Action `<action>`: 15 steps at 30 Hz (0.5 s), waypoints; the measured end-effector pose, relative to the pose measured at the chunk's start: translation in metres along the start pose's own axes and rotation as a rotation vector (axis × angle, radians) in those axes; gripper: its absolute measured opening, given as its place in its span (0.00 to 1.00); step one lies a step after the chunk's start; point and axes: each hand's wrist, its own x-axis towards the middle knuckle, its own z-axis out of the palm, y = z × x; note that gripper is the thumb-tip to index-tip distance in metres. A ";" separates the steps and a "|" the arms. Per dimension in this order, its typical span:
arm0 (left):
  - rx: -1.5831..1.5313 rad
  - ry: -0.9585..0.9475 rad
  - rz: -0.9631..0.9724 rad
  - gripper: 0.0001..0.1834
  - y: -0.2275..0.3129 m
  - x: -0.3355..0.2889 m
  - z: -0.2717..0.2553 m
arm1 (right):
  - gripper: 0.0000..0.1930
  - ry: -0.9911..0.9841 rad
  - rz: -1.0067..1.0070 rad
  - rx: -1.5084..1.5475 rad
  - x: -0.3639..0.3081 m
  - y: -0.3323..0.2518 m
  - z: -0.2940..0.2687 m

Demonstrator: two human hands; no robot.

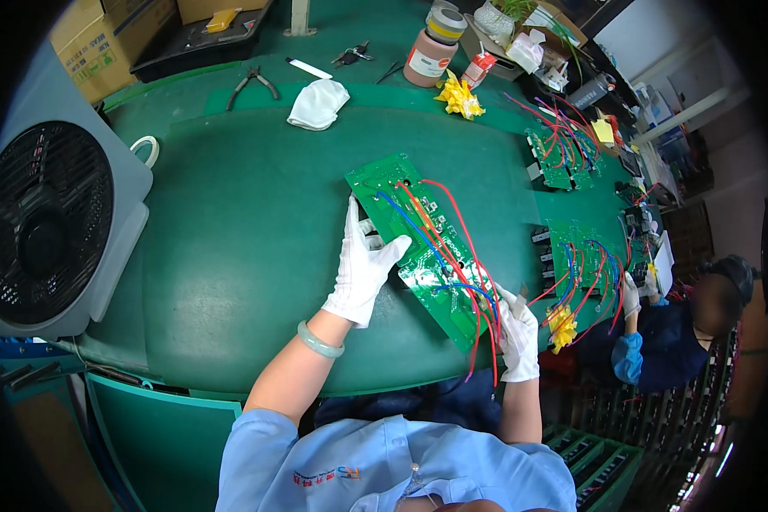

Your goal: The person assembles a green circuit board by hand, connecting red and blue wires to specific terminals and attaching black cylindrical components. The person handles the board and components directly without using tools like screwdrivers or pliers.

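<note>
A long green circuit board [391,224] is tilted above the green mat, held between my two white-gloved hands. My left hand [360,264] grips its left edge, thumb over the face and fingers behind. At the lower right end, my right hand [518,334] closes on the board's edge beside the wire ends; some of its fingers are hidden. Red wires [457,213] and blue wires [411,224] run along the board's face, and several red ends dangle past its near end.
A grey fan [102,196] stands at left. Pliers [253,85], a white face mask [318,104], a jar [429,60] and crumpled yellow material [459,96] lie along the far side. More wired boards [572,256] are at right, near a co-worker's gloved hand [631,295].
</note>
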 end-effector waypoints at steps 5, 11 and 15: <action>-0.238 -0.022 -0.005 0.56 -0.002 0.006 -0.009 | 0.20 0.040 -0.041 -0.005 -0.030 -0.007 0.007; -0.114 0.040 -0.104 0.43 -0.006 0.005 -0.026 | 0.23 0.010 -0.033 0.119 -0.062 0.001 0.011; -0.256 -0.056 -0.061 0.39 0.002 0.009 -0.026 | 0.22 -0.066 -0.082 0.020 -0.071 -0.005 -0.001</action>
